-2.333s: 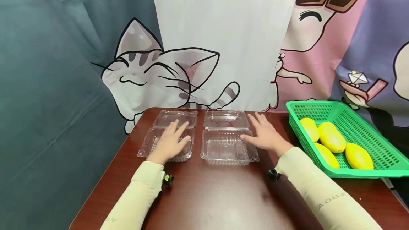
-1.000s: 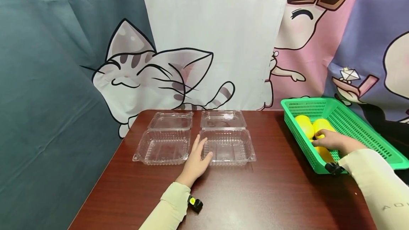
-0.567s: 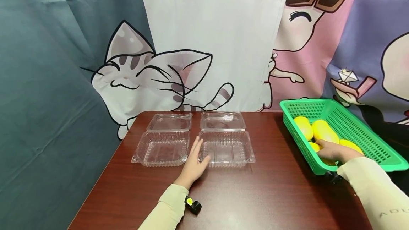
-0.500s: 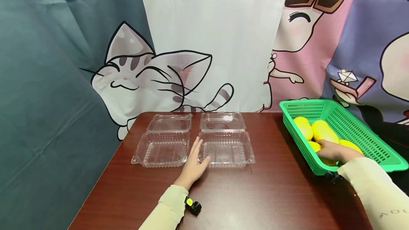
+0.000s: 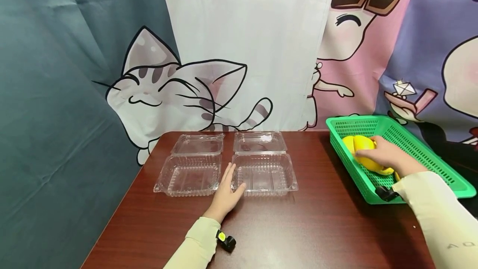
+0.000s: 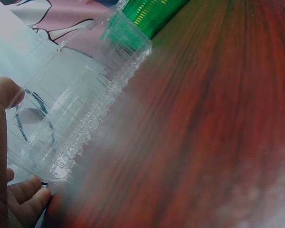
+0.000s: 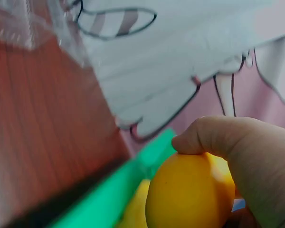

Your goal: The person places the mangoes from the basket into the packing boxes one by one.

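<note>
My right hand (image 5: pixel 384 152) grips a yellow mango (image 5: pixel 367 162) and holds it up inside the green basket (image 5: pixel 422 144). In the right wrist view, the thumb (image 7: pixel 204 135) presses on the top of that mango (image 7: pixel 190 192). Other mangoes lie behind and beneath it, partly hidden by the hand. My left hand (image 5: pixel 225 196), fingers extended, lies at the near-left corner of the right clear plastic clamshell box (image 5: pixel 266 173). In the left wrist view, the thumb (image 6: pixel 12 92) is by the box's rim; whether it touches cannot be told.
A second clear clamshell box (image 5: pixel 190 175) stands to the left, its lid (image 5: pixel 199 143) folded back. The right box's lid (image 5: pixel 260 141) lies back too. Both stand on a brown wooden table (image 5: pixel 284 231). A printed curtain (image 5: pixel 254 32) hangs behind the table.
My right hand moved from above the right box into the basket, grasped a mango and raised it slightly. My left hand shifted right from the left box to the right box's corner.
</note>
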A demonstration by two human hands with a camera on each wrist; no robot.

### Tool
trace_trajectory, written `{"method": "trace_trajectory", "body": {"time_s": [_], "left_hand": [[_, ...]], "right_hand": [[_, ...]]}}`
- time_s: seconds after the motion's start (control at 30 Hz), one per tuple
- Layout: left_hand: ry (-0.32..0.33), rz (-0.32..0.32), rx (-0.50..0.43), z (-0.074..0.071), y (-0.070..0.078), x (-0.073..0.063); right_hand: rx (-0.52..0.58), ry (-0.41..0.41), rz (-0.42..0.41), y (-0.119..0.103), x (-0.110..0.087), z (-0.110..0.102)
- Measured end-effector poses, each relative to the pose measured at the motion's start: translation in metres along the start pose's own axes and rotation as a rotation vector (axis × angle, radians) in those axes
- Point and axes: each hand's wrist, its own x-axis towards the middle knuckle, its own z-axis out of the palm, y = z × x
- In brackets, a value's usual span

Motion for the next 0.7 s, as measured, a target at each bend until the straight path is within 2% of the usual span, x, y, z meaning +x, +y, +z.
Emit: {"method": "trace_trajectory", "body": {"time_s": [0.13,0.27,0.7], "left_hand": [[-0.005,-0.028,-0.008,0.000,0.002,-0.001],[-0.014,-0.044,-0.008,-0.001,0.003,-0.003],[-0.036,-0.074,0.001,-0.002,0.001,-0.003]], "right_hand": [[-0.064,0.054,-0.050,-0.029,0.004,0.000],[-0.087,0.063,-0.081,-0.058,0.010,0.008],[-0.123,0.019,-0.198,-0.144,0.038,0.067]]}}
